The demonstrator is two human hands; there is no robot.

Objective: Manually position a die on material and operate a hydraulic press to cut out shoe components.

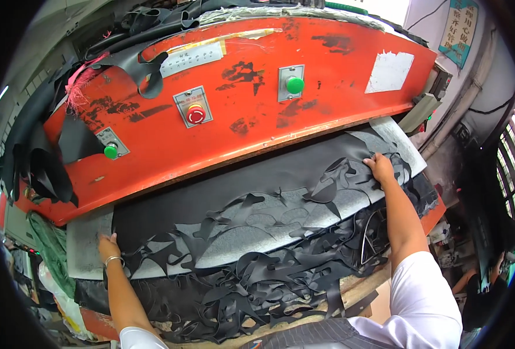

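Note:
A wide black sheet of leather-like material (211,189) lies across a pale grey cutting board (251,235) under a red press. Its near side is ragged, with curved cut-outs and hanging strips. At the sheet's left end, my left hand (109,249) closes on its edge, thumb uppermost; some of its fingers are hard to see. My right hand (380,169) pinches the sheet near its right end, fingers curled. Both arms are spread wide. The sheet's far side runs into shadow beneath the press.
The red press beam (240,110) spans the far side, bearing a red stop button (196,114) and green buttons (295,85). Tangled black scraps (269,276) pile along the near edge. More black material (42,157) drapes over the press's left end. Green netting (51,250) hangs at left.

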